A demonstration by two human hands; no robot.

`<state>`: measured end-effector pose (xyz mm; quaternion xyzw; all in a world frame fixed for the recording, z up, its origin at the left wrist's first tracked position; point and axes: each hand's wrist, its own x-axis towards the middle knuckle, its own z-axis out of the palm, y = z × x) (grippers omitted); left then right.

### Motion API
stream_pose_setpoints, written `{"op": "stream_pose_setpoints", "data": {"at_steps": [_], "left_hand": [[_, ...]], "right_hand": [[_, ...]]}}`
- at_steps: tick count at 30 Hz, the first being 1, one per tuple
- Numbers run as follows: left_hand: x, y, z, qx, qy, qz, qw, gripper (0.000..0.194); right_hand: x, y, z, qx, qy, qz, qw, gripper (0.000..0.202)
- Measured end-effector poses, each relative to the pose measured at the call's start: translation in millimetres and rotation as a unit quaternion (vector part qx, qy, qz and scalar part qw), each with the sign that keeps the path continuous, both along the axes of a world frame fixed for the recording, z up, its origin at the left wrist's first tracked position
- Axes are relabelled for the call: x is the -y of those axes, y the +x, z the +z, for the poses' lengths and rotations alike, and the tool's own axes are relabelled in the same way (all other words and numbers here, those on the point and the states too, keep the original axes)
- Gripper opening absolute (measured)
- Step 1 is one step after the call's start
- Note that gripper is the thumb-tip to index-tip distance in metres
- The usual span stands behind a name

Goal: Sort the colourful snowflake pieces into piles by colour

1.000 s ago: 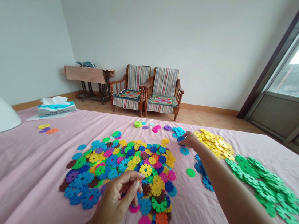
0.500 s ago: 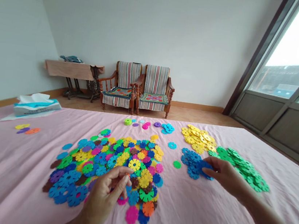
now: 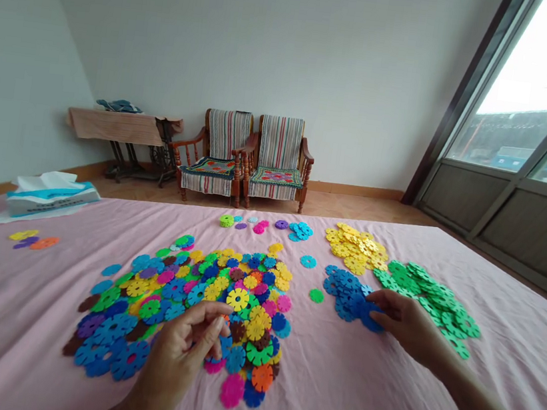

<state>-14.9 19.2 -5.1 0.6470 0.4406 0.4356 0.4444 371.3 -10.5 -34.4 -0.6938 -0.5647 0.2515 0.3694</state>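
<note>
My right hand (image 3: 402, 321) is at the near right edge of a blue heap of notched plastic discs (image 3: 344, 290). Its thumb and fingers close on a dark blue disc (image 3: 370, 316) lying against that heap. Over the near part of a large mixed-colour pile of discs (image 3: 215, 285) hovers my left hand (image 3: 180, 354). The left fingers are curled, with thumb and forefinger drawn close together; whatever they may hold is hidden. A yellow disc (image 3: 237, 299) on the pile shows just beyond the left fingertips.
Yellow discs (image 3: 356, 248) and green discs (image 3: 430, 296) form heaps at the right. A lone green disc (image 3: 316, 295) lies between the piles. Small groups line the pink cloth's far edge. A tissue box (image 3: 53, 197) stands at the left, and two armchairs (image 3: 280, 145) are beyond.
The whole view has shifted slightly, so things sit a little further left. My right hand stays by the blue heap, its fingers a bit lower on a blue disc; my left hand keeps its curled pose.
</note>
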Motion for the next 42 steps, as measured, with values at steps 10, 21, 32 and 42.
{"op": "stream_pose_setpoints", "data": {"at_steps": [10,21,32,42], "left_hand": [[-1.7,-1.5,-3.8,-0.014,0.009,-0.002,1.000,0.027],[-1.2,-1.0,-3.4,-0.009,0.003,-0.002,1.000,0.027],[-0.4,-1.3,-3.1,-0.001,0.002,-0.001,1.000,0.028],[-1.2,-1.0,-4.1,-0.006,0.001,-0.002,1.000,0.028]], "right_hand": [[-0.5,-14.4,1.9,0.088,0.008,-0.007,0.996,0.039],[3.5,-24.3,7.7,0.151,0.007,-0.012,0.988,0.037],[8.0,-31.8,19.1,0.196,0.011,-0.011,0.981,0.022],[8.1,-45.5,24.6,0.148,0.006,0.106,0.983,0.014]]}}
